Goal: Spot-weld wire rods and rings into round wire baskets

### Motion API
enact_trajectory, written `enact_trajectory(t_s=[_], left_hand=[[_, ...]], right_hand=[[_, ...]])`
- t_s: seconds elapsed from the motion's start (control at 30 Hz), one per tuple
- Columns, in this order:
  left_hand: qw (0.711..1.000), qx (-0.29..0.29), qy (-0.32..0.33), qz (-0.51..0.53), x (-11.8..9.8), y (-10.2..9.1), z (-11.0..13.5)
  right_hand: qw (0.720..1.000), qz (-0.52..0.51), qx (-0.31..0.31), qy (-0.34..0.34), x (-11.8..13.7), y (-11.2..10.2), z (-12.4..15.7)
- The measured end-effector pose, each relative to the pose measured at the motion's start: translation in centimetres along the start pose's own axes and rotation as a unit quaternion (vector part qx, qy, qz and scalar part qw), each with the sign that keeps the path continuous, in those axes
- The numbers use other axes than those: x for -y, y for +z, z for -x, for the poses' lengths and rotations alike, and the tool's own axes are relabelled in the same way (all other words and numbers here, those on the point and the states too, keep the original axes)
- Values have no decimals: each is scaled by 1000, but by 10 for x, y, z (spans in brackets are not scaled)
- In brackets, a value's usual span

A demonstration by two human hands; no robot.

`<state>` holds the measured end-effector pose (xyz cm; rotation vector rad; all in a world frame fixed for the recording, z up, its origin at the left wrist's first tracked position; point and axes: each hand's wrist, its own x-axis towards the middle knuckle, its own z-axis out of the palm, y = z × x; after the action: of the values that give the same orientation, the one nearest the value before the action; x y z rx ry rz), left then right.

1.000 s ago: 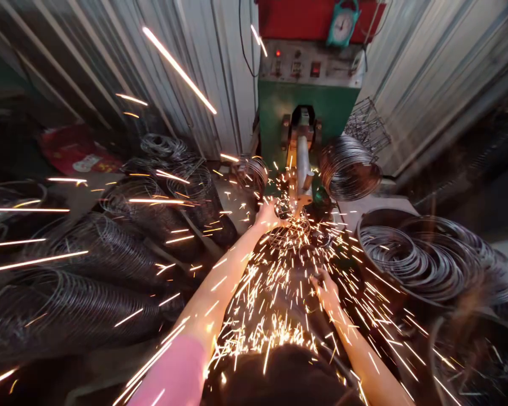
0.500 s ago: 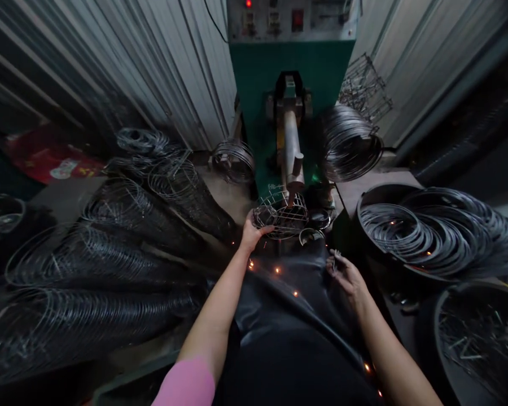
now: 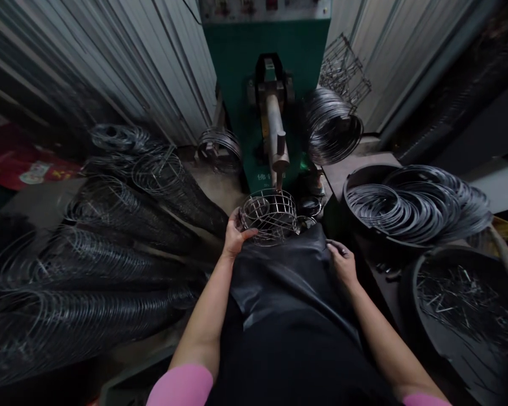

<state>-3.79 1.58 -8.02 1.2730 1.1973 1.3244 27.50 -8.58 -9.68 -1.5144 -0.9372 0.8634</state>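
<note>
My left hand (image 3: 234,235) grips the rim of a round wire basket (image 3: 270,209), which sits tilted just below the electrode arm (image 3: 276,145) of a green welding machine (image 3: 266,53). My right hand (image 3: 343,263) rests on the black apron (image 3: 288,304) over my lap, fingers curled around small metal pieces that I cannot make out clearly.
Long rows of stacked wire baskets (image 3: 88,254) lie to the left. On the right stand a black tub of wire rings (image 3: 410,206) and a tub of short bent wires (image 3: 461,299). A wire coil (image 3: 332,127) hangs by the machine. Corrugated metal walls stand behind.
The shower of sparks has stopped. My left hand drew the wire basket back from the electrode toward my lap, and my right hand moved closer onto the apron. The view dipped downward.
</note>
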Motion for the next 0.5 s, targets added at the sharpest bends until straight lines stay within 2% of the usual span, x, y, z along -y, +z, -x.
enact_trajectory(t_s=[0.1, 0.17, 0.23, 0.33, 0.43, 0.5], left_hand=[[1000, -5, 13, -26, -4, 1, 4], [999, 4, 15, -43, -5, 1, 5], [998, 20, 16, -66, -7, 1, 8], [986, 48, 55, -147, -21, 7, 14], [946, 81, 120, -291, -50, 24, 20], [911, 100, 144, -374, -70, 37, 23]], right_hand=[[985, 143, 61, -70, -12, -6, 0], [971, 189, 112, -89, -3, -6, -2], [956, 211, 174, -108, 22, -1, -4], [924, 225, 277, -134, 77, 17, -6], [892, 252, 345, -147, 121, 44, -11], [880, 290, 340, -160, 134, 63, -17]])
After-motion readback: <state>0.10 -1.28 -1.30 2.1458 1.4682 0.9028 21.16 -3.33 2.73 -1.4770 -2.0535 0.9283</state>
